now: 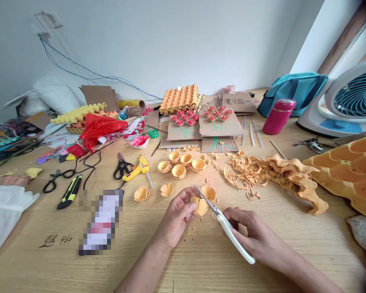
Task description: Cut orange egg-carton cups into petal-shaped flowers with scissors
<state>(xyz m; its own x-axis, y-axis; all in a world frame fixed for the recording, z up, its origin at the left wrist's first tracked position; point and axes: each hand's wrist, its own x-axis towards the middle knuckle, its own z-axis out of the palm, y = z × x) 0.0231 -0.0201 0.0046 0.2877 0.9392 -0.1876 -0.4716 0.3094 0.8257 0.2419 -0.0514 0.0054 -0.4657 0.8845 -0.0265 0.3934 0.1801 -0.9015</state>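
My left hand (pixel 178 215) pinches a petal-edged egg carton cup (pixel 201 206) between thumb and fingers. White-handled scissors (pixel 233 236) are in my right hand (pixel 253 232), their blades pointing up and left, close over the cup's edge. Just behind the blades a rounded egg carton cup (pixel 208 193) rests on the table. Farther back stand several stacked cups (pixel 179 171). To the left are a small stack of cut cups (pixel 141 194) and a single petal-shaped cup (pixel 166 189). Small trimmings lie around my hands.
A yellow glue gun (pixel 138 169), black-handled scissors (pixel 122 166) and a utility knife (pixel 69 192) lie left. Carton scraps (pixel 247 171) and a large egg tray (pixel 350 171) are right. Red flowers sit on cardboard (pixel 221 128) behind, near a pink bottle (pixel 279 116) and a fan (pixel 347 97).
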